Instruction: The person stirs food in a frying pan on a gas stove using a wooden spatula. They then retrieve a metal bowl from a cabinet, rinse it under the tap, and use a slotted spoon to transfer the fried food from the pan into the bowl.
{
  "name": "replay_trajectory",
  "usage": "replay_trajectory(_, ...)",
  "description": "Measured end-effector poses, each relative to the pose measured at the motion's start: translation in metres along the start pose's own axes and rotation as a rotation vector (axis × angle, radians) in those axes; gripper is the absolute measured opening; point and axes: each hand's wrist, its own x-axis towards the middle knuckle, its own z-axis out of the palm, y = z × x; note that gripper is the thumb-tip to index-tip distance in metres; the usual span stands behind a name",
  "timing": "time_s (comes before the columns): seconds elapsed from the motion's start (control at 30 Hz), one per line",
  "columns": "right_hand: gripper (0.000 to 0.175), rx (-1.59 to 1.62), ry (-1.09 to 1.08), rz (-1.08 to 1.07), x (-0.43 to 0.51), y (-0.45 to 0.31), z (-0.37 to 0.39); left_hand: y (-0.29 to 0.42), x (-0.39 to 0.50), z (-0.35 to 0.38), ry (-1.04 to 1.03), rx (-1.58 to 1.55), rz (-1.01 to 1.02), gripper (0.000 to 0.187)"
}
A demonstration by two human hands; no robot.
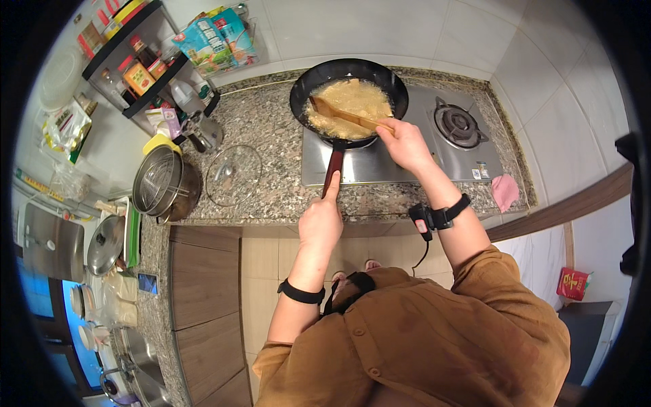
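Note:
A dark wok (395, 84) rests over the left burner of the gas stove (407, 170). Bubbling oil with pale yellow pieces of food (363, 91) fills its bottom. My left hand (321, 221) grips the wok's reddish-brown handle (334, 162), the index finger stretched along it. In my right hand (405, 145) is a wooden spatula (351, 117), slanting down to the left. Its blade lies among the food at the wok's left side, partly in the oil.
Left of the stove lie a glass lid (234, 175) and a pot with a metal strainer (157, 178). A spice rack (145, 96) hangs beyond them. The bare right burner (459, 122) and a pink cloth (505, 192) are on my right. A sink (145, 361) sits lower left.

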Motion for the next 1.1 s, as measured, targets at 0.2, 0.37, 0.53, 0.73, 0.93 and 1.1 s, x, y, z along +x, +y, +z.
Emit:
replay_trajectory(0.2,0.028,0.029,0.095,0.045,-0.003,0.017,-0.023,0.001,0.002,0.001,-0.041,0.014,-0.034,0.088)
replay_trajectory(0.37,0.028,-0.174,0.224,0.108,0.015,0.037,-0.054,0.001,0.002,0.002,-0.047,0.019,-0.039,0.088)
replay_trajectory(0.53,0.028,-0.247,0.187,0.21,0.028,0.052,-0.051,0.002,0.002,0.0,-0.055,0.037,-0.041,0.088)
replay_trajectory(0.73,0.028,-0.248,0.039,0.132,0.038,0.048,-0.027,0.0,0.002,0.002,-0.043,0.008,-0.03,0.088)
replay_trajectory(0.93,0.027,-0.271,0.031,0.039,0.055,0.04,-0.04,-0.004,0.001,0.008,0.081,0.005,0.036,0.076)
replay_trajectory(1.1,0.028,-0.019,0.033,0.076,0.098,0.056,-0.055,-0.005,0.001,0.007,0.043,-0.014,0.011,0.075)
